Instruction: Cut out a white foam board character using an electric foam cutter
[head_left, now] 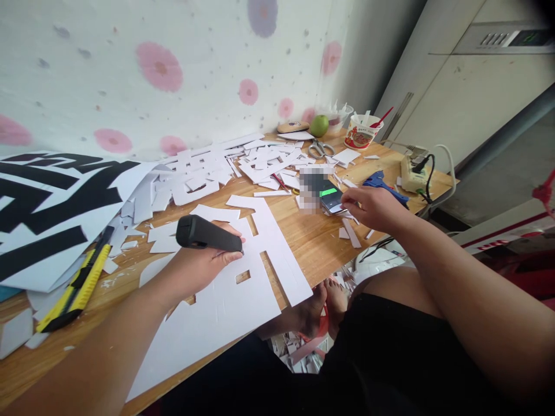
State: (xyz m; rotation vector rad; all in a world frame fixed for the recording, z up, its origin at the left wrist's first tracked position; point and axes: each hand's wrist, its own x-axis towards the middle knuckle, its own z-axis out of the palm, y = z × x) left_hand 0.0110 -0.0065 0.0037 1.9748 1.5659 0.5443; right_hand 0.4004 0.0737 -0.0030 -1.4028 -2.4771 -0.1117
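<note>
My left hand (208,263) is closed around a thick black-handled cutter (210,234), its lower end at a white foam board (217,323). Several angular openings are cut through that board, which lies along the table's front edge. Any blade is too small to make out. To the right, my right hand (373,205) reaches over to a phone (327,193) lying among offcuts. Its fingertips touch the lower right edge of the lit screen, and the fingers are bent but not wrapped round it. Part of the phone is pixelated.
White offcuts (195,173) are heaped along the wall. A yellow utility knife (80,286) lies at left beside black-printed sheets (65,202). Scissors (321,150), a green fruit (319,125), a paper cup (362,133), a blue glue gun (384,185) and a power strip (414,173) stand farther right.
</note>
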